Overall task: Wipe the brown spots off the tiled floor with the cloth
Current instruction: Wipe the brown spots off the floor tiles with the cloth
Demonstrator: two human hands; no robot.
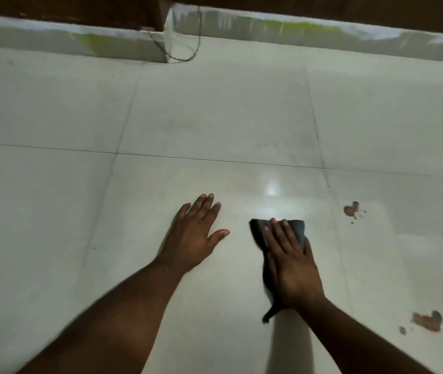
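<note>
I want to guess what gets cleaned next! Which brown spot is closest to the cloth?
The upper brown spot, just right of the cloth. The other brown spot lies farther off, low by the picture's right edge.

The head camera is looking forward and steeply down from close above the tiled floor [215, 109], facing the skirting [296, 31].

1. The tiled floor [215, 117] is seen as pale, smooth, glossy tile, with a light glare mirrored in it.
2. The cloth [294, 229] is shown as dark, matt, soft fabric.
3. The brown spots [351, 210] are seen as dull smears on the gloss.
4. The skirting [296, 31] along the floor's far edge is shown as glossy tile.
5. Dark brown wood [80, 6] is seen above it.
</note>
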